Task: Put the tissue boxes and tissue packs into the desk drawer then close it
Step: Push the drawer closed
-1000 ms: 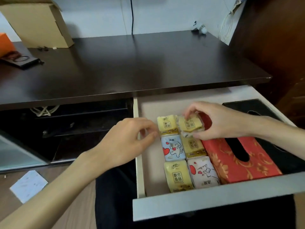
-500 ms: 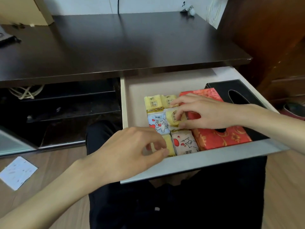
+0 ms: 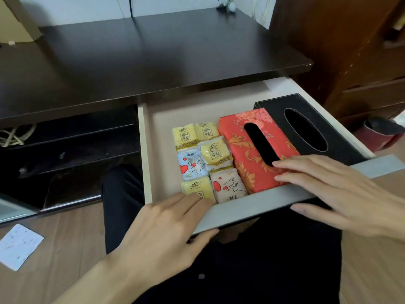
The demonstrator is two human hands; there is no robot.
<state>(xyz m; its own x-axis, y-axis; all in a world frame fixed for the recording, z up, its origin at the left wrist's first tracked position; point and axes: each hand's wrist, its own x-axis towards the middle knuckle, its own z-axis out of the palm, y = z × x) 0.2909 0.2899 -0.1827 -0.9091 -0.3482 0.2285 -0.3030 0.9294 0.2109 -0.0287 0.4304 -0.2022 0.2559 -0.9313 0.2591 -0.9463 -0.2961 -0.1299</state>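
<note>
The desk drawer stands pulled out under the dark desktop. Inside it, at the left, several small tissue packs lie in two rows: yellow ones, a blue-and-white one with hearts and a white one with red marks. One yellow pack lies slightly askew on top of the rows. To their right sit a red floral tissue box and a black tissue box. My left hand grips the drawer front, fingers over its rim and thumb beneath. My right hand straddles the front further right, fingers resting on the red box.
The dark desktop overhangs the drawer's back. A cardboard box stands at its far left. Open dark shelves with a cable lie left of the drawer. A wooden cabinet stands close on the right. My dark-trousered legs are under the drawer.
My right hand has let go of the yellow pack and moved back to the drawer's front edge. My left hand has come down onto the front rim.
</note>
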